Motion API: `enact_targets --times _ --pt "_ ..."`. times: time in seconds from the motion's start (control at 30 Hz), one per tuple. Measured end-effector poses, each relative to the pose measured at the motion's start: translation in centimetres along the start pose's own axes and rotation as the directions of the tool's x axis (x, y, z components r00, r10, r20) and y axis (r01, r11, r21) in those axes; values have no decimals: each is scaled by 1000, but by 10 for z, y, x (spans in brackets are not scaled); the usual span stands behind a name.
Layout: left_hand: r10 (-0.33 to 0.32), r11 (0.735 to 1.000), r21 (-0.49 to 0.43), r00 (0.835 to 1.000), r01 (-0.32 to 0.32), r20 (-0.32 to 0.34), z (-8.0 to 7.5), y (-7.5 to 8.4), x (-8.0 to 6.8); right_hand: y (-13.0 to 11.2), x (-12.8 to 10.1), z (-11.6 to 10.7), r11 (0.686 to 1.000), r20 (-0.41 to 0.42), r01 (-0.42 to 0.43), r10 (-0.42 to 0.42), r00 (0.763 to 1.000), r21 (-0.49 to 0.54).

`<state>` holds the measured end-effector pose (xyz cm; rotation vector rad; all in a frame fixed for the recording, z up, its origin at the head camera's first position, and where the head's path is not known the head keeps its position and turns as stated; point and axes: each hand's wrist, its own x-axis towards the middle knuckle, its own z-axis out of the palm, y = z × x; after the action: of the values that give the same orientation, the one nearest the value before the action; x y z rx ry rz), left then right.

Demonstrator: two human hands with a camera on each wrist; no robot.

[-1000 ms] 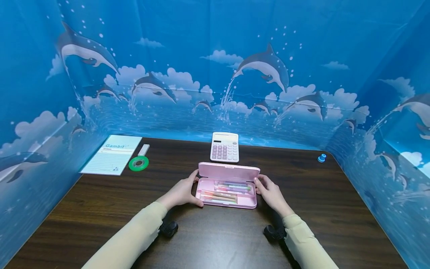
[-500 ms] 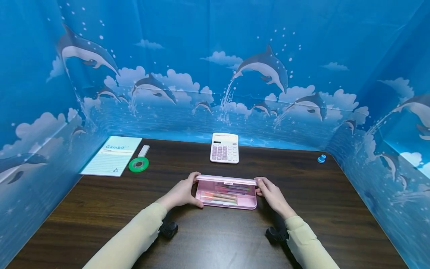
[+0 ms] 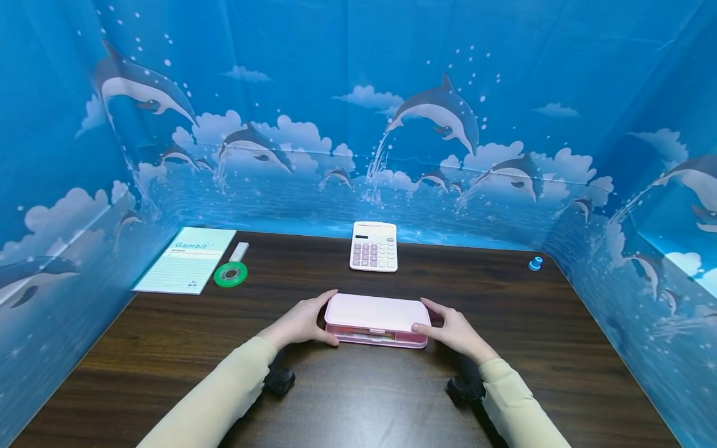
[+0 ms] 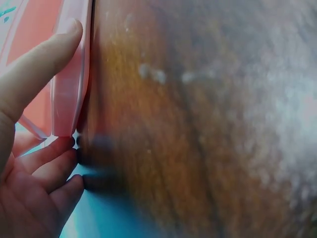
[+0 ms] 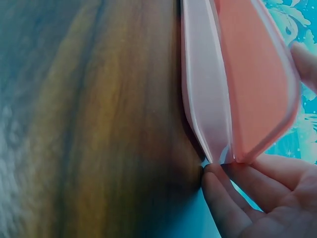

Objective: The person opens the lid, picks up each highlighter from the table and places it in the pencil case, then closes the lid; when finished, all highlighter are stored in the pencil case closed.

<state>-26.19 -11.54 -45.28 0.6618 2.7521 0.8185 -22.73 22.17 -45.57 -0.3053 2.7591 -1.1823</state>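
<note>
A pink pencil case [image 3: 375, 314] lies flat on the dark wooden table [image 3: 358, 398], its lid down with a thin gap still showing along the front. My left hand [image 3: 302, 323] grips its left end, thumb at the front and fingers behind. My right hand [image 3: 456, 330] grips the right end, thumb on the lid's front corner. The left wrist view shows the case [image 4: 69, 89] edge-on with my left hand [image 4: 29, 188] around it. From the right wrist, the case [image 5: 233, 84] appears as a narrow wedge above the fingers of my right hand [image 5: 257, 198].
A pink-keyed calculator [image 3: 374, 246] stands behind the case. At the back left lie a notepad [image 3: 187, 267], a green tape roll [image 3: 231, 274] and a small white stick [image 3: 239, 251]. A small blue object [image 3: 535, 264] sits at the back right. Blue dolphin curtains wall three sides.
The case's lid, upright a second ago, has swung down onto the base, hiding the pens. Both hands stayed at the ends; the right thumb moved onto the lid.
</note>
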Motion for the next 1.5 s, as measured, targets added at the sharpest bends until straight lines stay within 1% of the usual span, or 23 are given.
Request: enact_targets --times 0.27,0.33,0.5,0.63,0.8,0.97,1.27,1.5 --pt "20 1000 13 999 -21 26 -3 -1 0 1 -1 -1 999 42 27 -26 999 -23" --pt "29 999 18 999 -29 25 -4 -1 0 2 -1 -1 999 41 34 -32 999 -35" --pt "24 1000 19 999 -24 43 -7 -2 -1 2 -1 -1 997 37 47 -45 998 -61" --pt "27 999 16 997 -28 68 -9 -4 0 2 -2 0 994 43 64 -61 997 -87" --pt "26 1000 -1 996 -26 85 -11 -5 0 1 -2 1 993 46 62 -58 997 -105" --pt "17 1000 -5 996 -17 82 -9 -6 1 0 -1 -1 992 53 56 -50 997 -111" --pt "24 1000 -4 998 -23 62 -7 -5 3 1 -1 0 991 47 53 -48 998 -125" --pt "3 1000 7 999 -3 48 -7 -3 2 -1 0 0 993 37 38 -34 999 -114"
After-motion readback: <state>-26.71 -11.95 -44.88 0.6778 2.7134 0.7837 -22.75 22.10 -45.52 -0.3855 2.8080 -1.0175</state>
